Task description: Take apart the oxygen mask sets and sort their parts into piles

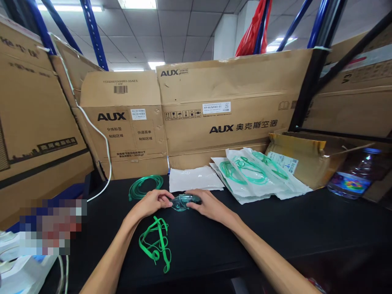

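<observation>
Both hands hold a clear, green-tinted oxygen mask [180,204] just above the black table. My left hand [156,203] pinches its left tip between thumb and fingers. Around its right end, my right hand [206,204] is closed, with a dark part showing by the fingers. A bright green elastic strap [163,245] lies loosely tangled in front of my left hand. Behind that hand rests a coil of green tubing [146,187]. A flat white packet [194,179] lies just beyond the mask.
White-backed clear packets [254,175] with green tubing are stacked at the back right. Beyond them stand an open cardboard box [297,153] and a plastic bottle [352,175]. Large cartons [226,114] wall the back. A white cable [105,151] hangs at left, above power strips [27,269].
</observation>
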The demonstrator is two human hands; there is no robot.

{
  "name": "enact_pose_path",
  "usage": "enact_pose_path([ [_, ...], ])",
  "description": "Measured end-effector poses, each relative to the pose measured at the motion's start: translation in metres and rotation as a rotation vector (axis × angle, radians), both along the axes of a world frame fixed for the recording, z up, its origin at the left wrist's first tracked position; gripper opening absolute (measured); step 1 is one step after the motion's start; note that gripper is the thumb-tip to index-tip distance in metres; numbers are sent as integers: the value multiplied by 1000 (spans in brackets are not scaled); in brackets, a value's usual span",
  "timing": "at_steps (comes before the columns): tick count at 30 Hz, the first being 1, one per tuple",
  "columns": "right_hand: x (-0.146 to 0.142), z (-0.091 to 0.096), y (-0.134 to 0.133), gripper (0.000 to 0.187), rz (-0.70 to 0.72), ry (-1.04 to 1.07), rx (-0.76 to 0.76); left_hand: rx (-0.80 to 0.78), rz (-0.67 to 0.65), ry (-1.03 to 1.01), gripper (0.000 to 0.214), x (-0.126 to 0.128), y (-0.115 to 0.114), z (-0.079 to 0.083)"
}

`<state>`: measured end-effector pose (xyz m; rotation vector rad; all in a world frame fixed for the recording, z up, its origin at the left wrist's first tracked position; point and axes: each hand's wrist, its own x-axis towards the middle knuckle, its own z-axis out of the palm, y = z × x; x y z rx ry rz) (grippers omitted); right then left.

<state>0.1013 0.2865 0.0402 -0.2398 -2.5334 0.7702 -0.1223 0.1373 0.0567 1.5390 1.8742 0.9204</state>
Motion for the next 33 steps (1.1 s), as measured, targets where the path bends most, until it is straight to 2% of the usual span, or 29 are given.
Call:
enact_pose_path([
  [10,-1,5,-3,36,80,8,13,2,-6,-14,41,-5,-1,-1],
  [17,-5,-3,-6,38,22,26,48,2,16,6,49,-8,-3,1],
  [23,-6,-1,-6,42,-54,66,98,4,70,71,45,-9,-4,1],
  [30,-10,-2,-7,27,-103,173,129,-8,126,161,51,-13,-5,0],
  [33,-8,9,-13,23,-144,286,130,15,177,219,53,-10,-7,4],
])
